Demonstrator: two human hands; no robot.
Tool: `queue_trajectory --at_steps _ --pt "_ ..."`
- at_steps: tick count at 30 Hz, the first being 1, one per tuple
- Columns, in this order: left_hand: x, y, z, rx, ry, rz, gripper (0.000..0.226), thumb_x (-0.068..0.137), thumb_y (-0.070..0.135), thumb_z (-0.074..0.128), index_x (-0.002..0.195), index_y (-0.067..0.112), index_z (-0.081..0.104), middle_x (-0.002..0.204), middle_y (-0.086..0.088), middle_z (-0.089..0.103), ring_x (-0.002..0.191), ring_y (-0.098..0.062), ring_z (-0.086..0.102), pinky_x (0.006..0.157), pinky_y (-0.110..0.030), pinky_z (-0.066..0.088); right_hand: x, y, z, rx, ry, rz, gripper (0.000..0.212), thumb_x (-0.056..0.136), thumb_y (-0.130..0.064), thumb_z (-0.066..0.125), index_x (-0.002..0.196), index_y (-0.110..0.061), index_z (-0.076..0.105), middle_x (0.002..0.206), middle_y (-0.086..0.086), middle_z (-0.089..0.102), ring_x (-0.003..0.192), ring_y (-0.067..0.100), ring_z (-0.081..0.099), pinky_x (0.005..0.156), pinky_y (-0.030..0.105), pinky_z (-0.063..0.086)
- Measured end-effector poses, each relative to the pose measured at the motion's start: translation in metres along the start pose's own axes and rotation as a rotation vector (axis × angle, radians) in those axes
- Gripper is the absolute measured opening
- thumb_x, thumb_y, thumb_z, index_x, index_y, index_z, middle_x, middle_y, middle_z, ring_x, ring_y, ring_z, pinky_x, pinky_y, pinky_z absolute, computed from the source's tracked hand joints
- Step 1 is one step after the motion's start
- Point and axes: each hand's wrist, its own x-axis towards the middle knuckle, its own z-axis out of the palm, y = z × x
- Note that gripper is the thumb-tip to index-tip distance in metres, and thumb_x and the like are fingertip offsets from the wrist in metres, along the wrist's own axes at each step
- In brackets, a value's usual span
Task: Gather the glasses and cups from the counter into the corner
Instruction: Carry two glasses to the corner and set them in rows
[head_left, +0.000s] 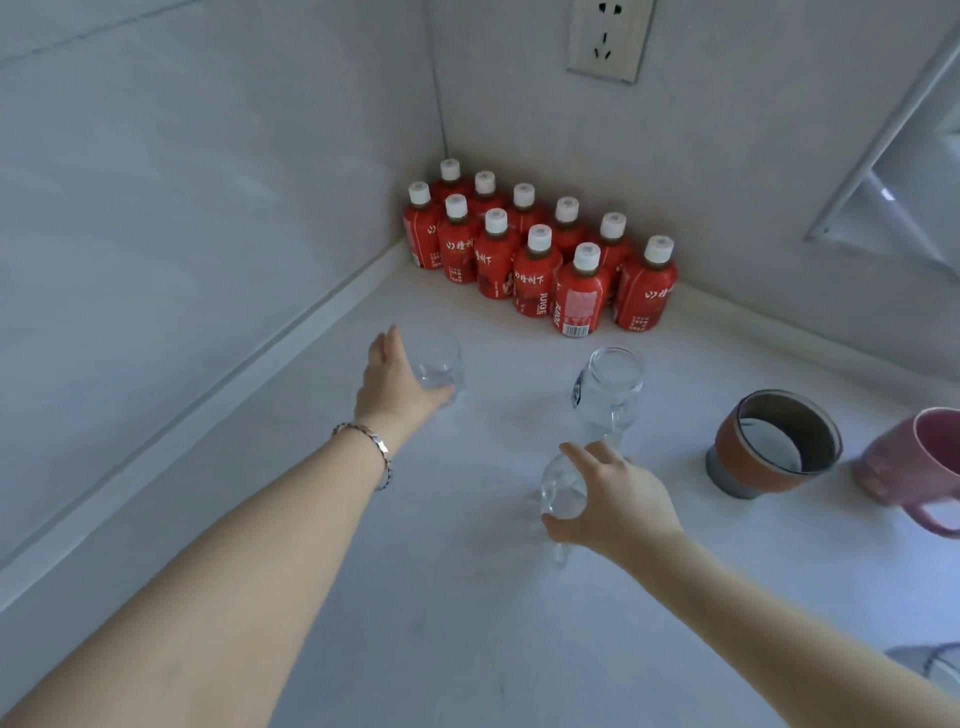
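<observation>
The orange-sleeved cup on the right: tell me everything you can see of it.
The orange-sleeved cup is a round, wide-mouthed cup with an orange-brown band around its wall and a grey base. Its dark inner wall shows, and the pale bottom looks empty. It stands upright on the white counter, apart from the pink mug to its right and the clear glass mug to its left. Neither hand touches it.

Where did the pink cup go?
The pink cup stands on the counter at the far right edge of the head view, just right of the brown-sleeved cup.
</observation>
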Motion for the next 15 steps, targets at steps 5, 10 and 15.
queue_trajectory --at_steps 5,10,15 --pt "0.042 0.004 0.016 0.104 -0.164 -0.065 0.113 0.068 0.034 0.08 0.149 0.016 0.004 0.157 -0.011 0.011 0.145 -0.027 0.017 0.118 -0.039 0.022 0.004 0.003 0.004 0.025 0.015 -0.005 0.077 0.072 -0.05 0.067 0.139 -0.029 0.036 0.129 -0.002 0.049 0.114 0.025 0.054 0.084 0.029 0.047" --pt "0.027 0.005 0.017 0.059 -0.007 -0.054 0.081 0.062 0.025 0.083 0.128 0.005 0.041 0.135 -0.015 0.04 0.118 -0.032 0.053 0.096 -0.037 0.044 0.005 0.005 0.006 0.038 0.006 0.001 0.079 0.072 -0.049 0.068 0.14 -0.028 0.034 0.13 -0.002 0.049 0.115 0.026 0.052 0.085 0.031 0.048" --pt "-0.04 -0.008 0.004 -0.062 0.085 0.03 0.083 0.058 0.016 0.084 0.129 0.007 0.041 0.131 -0.013 0.043 0.117 -0.03 0.051 0.096 -0.034 0.044 0.0 0.005 0.003 0.021 -0.011 0.009 0.083 0.074 -0.051 0.066 0.144 -0.027 0.029 0.135 -0.002 0.046 0.119 0.025 0.051 0.091 0.032 0.047"
